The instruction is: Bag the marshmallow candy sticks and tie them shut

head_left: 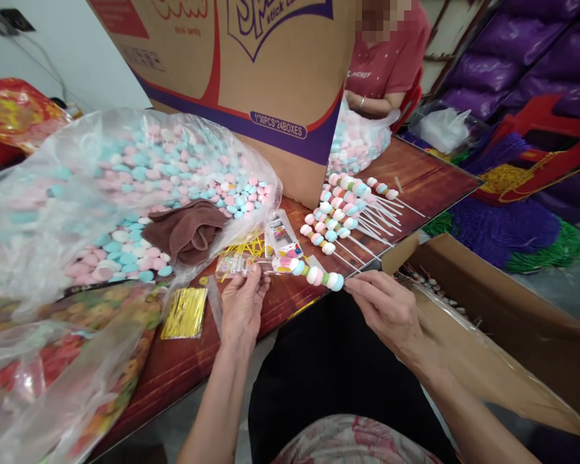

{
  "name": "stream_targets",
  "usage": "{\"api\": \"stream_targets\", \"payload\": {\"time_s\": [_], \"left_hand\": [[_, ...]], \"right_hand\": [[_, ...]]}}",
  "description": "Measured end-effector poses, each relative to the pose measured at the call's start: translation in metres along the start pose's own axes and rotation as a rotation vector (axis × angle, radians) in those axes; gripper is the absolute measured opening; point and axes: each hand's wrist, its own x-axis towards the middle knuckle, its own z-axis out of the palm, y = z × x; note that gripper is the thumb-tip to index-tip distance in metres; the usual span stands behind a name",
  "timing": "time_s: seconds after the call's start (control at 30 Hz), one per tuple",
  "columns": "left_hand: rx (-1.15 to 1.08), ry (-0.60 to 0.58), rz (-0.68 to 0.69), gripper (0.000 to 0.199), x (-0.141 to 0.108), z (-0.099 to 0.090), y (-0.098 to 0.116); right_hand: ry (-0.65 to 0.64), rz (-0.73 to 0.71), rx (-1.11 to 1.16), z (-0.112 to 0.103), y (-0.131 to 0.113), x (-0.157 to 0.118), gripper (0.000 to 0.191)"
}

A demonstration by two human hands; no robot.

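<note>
My left hand point(244, 298) pinches a clear printed wrapper point(232, 265) over the table's front edge. The tip of a candy skewer point(318, 276) with pink, blue, white and green pieces lies at the wrapper's right end, partly inside it. My right hand point(384, 306) is closed on the skewer's stick end, just right of the last blue piece. Behind my hands lie more wrappers point(283, 233) and yellow twist ties point(246, 247). A pile of candy skewers point(336, 216) with white sticks rests at the back right.
A big bag of candies point(140, 174) fills the left, a brown cloth point(186, 231) on it. Packed gold ties point(184, 314) lie near the front edge. A large carton point(251, 84) stands behind; an open box point(502, 322) is at right. A person point(386, 71) sits across the table.
</note>
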Motion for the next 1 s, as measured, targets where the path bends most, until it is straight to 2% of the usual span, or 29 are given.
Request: {"api": "stream_targets", "payload": {"time_s": [0.13,0.27,0.4,0.5,0.6,0.83,1.0], "left_hand": [[0.076,-0.072,0.082,0.033,0.004,-0.005,0.002],[0.122,-0.123,0.096,0.031,0.003,-0.006,0.003],[0.155,-0.163,0.102,0.029,-0.002,-0.003,-0.001],[0.185,-0.191,0.089,0.027,-0.004,-0.003,-0.005],[0.230,-0.204,0.066,0.027,-0.005,-0.005,-0.009],[0.205,-0.132,-0.003,0.034,-0.005,-0.006,-0.010],[0.159,-0.170,-0.017,0.035,-0.009,-0.001,-0.011]], "right_hand": [[-0.048,-0.012,0.032,-0.006,-0.002,0.002,0.014],[-0.086,0.124,0.170,-0.004,-0.004,0.004,0.013],[-0.215,0.225,0.316,-0.001,-0.004,0.004,0.014],[-0.223,0.266,0.321,0.002,-0.004,0.003,0.013],[-0.206,0.254,0.286,0.006,-0.005,0.003,0.014],[-0.222,0.189,0.293,0.008,-0.007,0.008,0.016],[-0.259,0.186,0.261,0.009,-0.011,0.009,0.018]]}}
